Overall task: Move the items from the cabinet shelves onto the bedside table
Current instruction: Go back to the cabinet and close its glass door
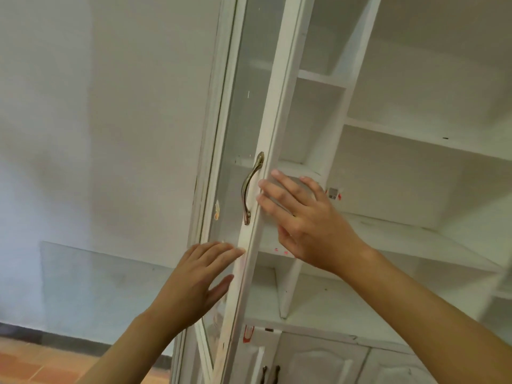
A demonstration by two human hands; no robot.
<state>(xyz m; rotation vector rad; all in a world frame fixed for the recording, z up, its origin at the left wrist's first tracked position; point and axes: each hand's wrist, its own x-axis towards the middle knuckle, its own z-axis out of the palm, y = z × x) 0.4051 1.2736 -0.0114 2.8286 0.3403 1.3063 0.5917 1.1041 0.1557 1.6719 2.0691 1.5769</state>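
Observation:
A white cabinet (pixel 343 106) with bare shelves fills the right half of the view. Its glass door (pixel 243 106) stands edge-on toward me, with a brass handle (pixel 250 189) on its white frame. My right hand (pixel 302 220) lies flat against the inner side of the door's edge, fingers spread. My left hand (pixel 199 275) is open, fingertips touching the outer face of the frame below the handle. Neither hand holds anything. A small red-and-white item (pixel 333 193) peeks out on a shelf behind my right hand. The bedside table is out of sight.
Lower cabinet doors (pixel 318 364) with dark handles sit below the shelves. A plain white wall (pixel 110 134) is on the left, with reddish floor tiles (pixel 41 364) at the bottom left. A red sticker (pixel 248 333) marks the lower cabinet edge.

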